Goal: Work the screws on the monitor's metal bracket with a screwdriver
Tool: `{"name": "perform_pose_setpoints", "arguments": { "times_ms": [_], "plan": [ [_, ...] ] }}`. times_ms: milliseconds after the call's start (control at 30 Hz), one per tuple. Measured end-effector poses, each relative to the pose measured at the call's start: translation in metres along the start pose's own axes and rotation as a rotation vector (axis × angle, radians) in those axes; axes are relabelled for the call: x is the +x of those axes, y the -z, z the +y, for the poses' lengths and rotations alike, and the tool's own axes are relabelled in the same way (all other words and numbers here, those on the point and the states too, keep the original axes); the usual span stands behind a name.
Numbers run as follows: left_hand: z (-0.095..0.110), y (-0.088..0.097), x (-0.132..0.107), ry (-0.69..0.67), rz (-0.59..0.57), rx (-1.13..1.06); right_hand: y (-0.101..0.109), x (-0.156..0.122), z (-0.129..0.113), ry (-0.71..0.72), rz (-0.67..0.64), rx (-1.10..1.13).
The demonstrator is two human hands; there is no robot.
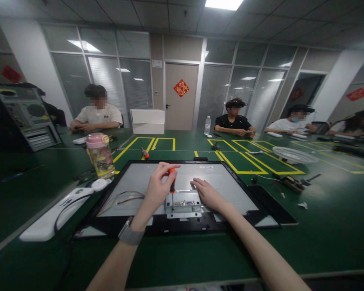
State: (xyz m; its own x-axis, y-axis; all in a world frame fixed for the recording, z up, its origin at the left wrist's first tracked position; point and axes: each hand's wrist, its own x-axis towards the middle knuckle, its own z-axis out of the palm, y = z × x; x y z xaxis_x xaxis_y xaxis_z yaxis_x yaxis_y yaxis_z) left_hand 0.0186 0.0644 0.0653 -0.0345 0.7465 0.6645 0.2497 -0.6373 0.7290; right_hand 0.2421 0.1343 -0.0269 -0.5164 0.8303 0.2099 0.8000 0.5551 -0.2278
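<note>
A flat display panel (230, 182) with a black frame lies on the green table, its grey metal back facing up. Near its front edge sits a metal bracket (183, 210) with connector ports. My left hand (159, 182) grips an orange-and-black screwdriver (172, 184), held upright, its shaft pointing down at the bracket's left part. Whether the tip sits in a screw is too small to tell. My right hand (209, 194) lies flat with fingers stretched out, resting on the panel beside the bracket's right side. Thin wires (127, 198) run over the panel's left part.
Left of the panel are a white power strip (54, 216) with a black cable and a pink-lidded bottle (99, 157). A black flat slab (271, 204) lies at the right. Farther back are white boxes (148, 121), a computer case (27, 115) and several seated people.
</note>
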Motion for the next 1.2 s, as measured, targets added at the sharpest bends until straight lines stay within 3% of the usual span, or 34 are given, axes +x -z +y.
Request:
{"name": "perform_pose_setpoints", "arguments": {
  "times_ms": [100,300,900,1200],
  "plan": [
    [0.000,0.002,0.000,0.037,-0.060,-0.069,0.000,0.000,0.000,0.001,0.000,0.000],
    [-0.004,0.000,0.000,-0.014,0.094,0.025,0.000,-0.001,0.001,0.007,0.008,0.008],
    [-0.013,-0.001,0.002,0.153,0.059,-0.171,-0.001,-0.001,0.001,0.003,0.011,0.007],
    [-0.010,0.001,0.004,0.162,0.084,-0.122,-0.003,-0.001,0.002,0.004,0.017,0.008]
  ]
}}
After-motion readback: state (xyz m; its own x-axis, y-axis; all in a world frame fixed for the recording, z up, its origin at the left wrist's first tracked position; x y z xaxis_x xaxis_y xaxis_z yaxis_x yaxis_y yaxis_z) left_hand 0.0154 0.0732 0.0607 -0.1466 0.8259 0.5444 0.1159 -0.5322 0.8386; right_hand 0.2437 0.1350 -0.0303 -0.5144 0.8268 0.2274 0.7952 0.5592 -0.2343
